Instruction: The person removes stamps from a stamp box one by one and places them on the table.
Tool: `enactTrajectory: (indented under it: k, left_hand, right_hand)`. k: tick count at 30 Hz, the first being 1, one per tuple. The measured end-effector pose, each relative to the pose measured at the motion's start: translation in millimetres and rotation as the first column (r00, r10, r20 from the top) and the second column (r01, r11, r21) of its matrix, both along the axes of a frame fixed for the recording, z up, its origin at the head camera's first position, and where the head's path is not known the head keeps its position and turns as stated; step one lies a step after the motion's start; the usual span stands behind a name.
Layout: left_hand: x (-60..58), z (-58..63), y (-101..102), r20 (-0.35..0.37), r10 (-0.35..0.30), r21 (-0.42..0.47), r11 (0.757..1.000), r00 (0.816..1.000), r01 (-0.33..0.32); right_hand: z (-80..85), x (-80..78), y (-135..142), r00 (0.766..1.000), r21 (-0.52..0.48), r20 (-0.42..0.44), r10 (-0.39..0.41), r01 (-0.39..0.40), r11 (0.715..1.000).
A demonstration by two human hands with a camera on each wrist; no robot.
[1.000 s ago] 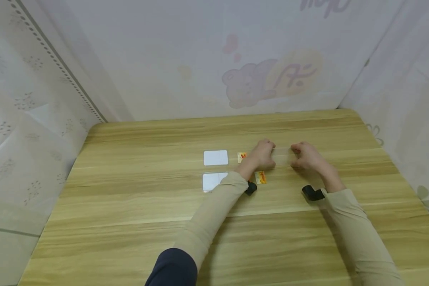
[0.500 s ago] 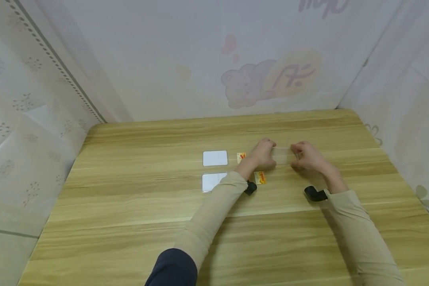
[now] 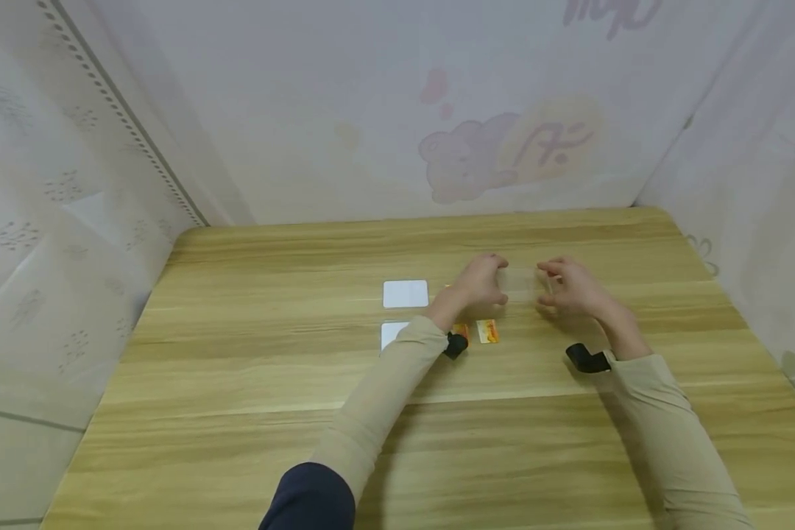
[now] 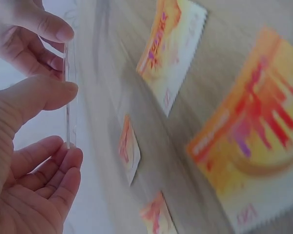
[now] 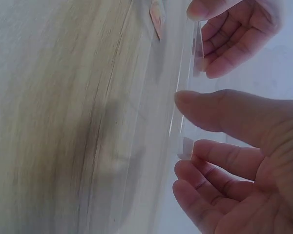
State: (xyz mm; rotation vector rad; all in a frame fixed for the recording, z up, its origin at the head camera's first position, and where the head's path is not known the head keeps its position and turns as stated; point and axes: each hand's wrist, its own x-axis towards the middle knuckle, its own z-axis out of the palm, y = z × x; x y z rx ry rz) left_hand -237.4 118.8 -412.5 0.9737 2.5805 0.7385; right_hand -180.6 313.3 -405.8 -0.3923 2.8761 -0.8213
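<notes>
Between both hands is a thin clear plastic case (image 3: 520, 283), seen nearly edge-on in both wrist views. My left hand (image 3: 480, 281) holds its left end, thumb (image 4: 63, 95) on one edge and fingertips (image 4: 71, 153) on the opposite one. My right hand (image 3: 573, 287) grips the right end likewise, thumb (image 5: 190, 103) and index finger (image 5: 205, 148) across its width. Orange-and-yellow postage stamps with toothed edges lie close by: one stamp (image 3: 487, 331) is in full sight, another stamp (image 3: 462, 333) is partly behind the left wrist. A large stamp (image 4: 259, 131) fills the left wrist view's right side.
Two white rectangular cards lie left of the hands, an upper card (image 3: 405, 294) and a lower card (image 3: 392, 333) partly covered by the left sleeve. Wood-grain tabletop (image 3: 271, 353) surrounds them. A pale printed curtain (image 3: 305, 132) stands behind the table.
The left hand and forearm have shifted slightly left, showing more of one stamp and covering most of another. The fingers of the right hand look a little more spread. The head view has shifted slightly.
</notes>
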Motion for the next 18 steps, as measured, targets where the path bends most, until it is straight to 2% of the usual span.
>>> enactTrajectory:
  k: [11, 18]
  left_hand:
    - [-2.3, 4.3, -20, -0.016, -0.024, 0.032, 0.999, 1.0, 0.024]
    - [-1.6, 6.2, -33, -0.009, -0.024, 0.065, 0.998, 1.0, 0.024]
  right_hand:
    - [0.0, -2.8, -10, 0.999, -0.015, -0.037, 0.019, -0.019, 1.0]
    - [3.5, -3.3, -17, 0.999, -0.035, -0.021, 0.038, -0.039, 0.999]
